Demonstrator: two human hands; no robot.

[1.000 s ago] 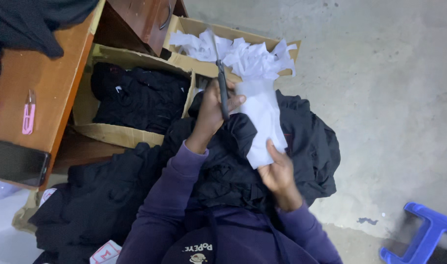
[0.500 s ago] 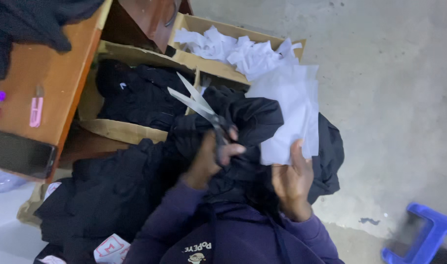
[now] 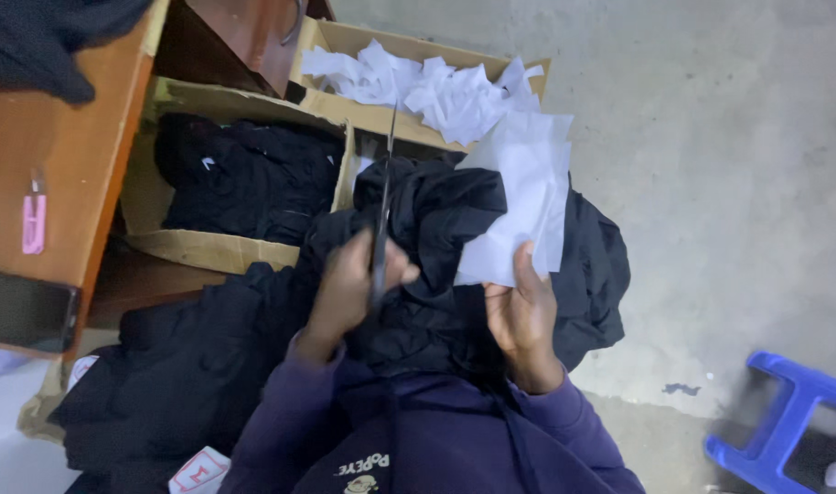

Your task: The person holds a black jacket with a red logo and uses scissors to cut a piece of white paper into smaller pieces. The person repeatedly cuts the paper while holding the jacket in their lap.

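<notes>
Left grip: your left hand (image 3: 349, 284) closed round scissors (image 3: 382, 197), blades together, pointing up.
Right grip: your right hand (image 3: 520, 306) pinches white sheet (image 3: 523, 197) over black garment (image 3: 445, 220) on your lap.
Progress: white scraps fill cardboard box (image 3: 345, 41); this sheet looks uncut.

— How are the things in the lap arranged?
— A bundled black fabric garment (image 3: 436, 238) is lain across the lap, between the left hand (image 3: 349, 288) and the right hand (image 3: 520, 316). Long steel scissors (image 3: 382, 206) are gripped in the left; a white paper sheet (image 3: 523, 197) is pinched by the right.
— And beyond them?
— An open cardboard box of white paper scraps (image 3: 418, 87) is set behind the garment, an open cardboard box of black clothes (image 3: 244, 178) to its left, beside a brown wooden desk (image 3: 61, 174).
</notes>
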